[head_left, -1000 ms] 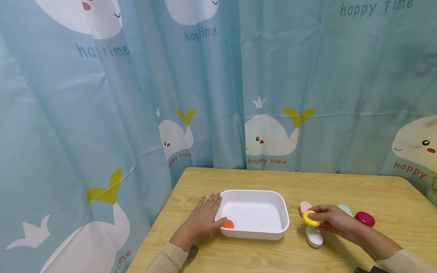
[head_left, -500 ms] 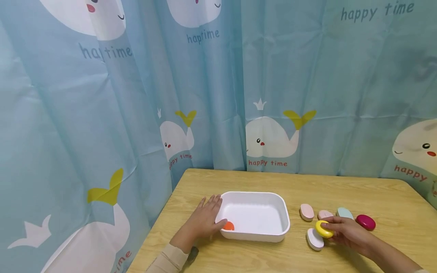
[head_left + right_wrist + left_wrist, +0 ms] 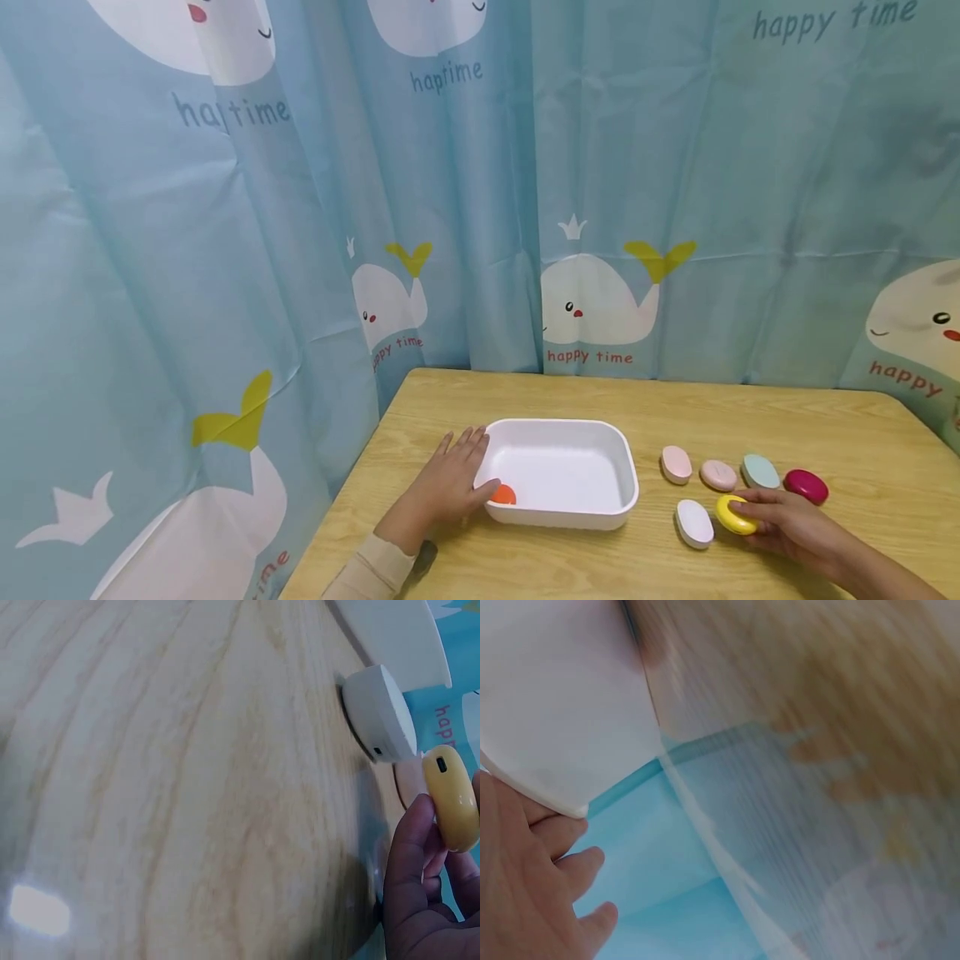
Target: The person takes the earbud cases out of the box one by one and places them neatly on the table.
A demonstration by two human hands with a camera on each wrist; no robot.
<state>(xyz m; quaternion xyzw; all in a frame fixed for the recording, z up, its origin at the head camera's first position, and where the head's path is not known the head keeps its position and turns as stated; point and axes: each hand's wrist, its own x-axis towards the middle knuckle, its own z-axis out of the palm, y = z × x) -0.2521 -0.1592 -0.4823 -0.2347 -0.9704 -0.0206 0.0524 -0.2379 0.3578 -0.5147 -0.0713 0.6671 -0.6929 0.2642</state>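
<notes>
My right hand (image 3: pixel 798 533) pinches a yellow earbud case (image 3: pixel 734 515) between thumb and fingers. In the right wrist view a small dark port shows on the end of this yellow case (image 3: pixel 451 796), and the fingers (image 3: pixel 410 859) lie under and beside it. A white case (image 3: pixel 694 524) stands just left of it on the table. My left hand (image 3: pixel 446 479) rests at the left side of a white tray (image 3: pixel 558 517), straight fingers along the rim and thumb over the near left corner. An orange piece (image 3: pixel 504 495), partly hidden, lies in that corner.
Behind the yellow case sit a pale pink case (image 3: pixel 677 465), a second pink case (image 3: pixel 718 476), a mint case (image 3: pixel 761 472) and a dark red case (image 3: pixel 807 487). A blue whale-print curtain (image 3: pixel 480 208) hangs behind and left of the wooden table (image 3: pixel 600 396).
My right hand has moved right and toward me with the yellow case, uncovering the pink, mint and white cases. The left hand and tray have stayed in place.
</notes>
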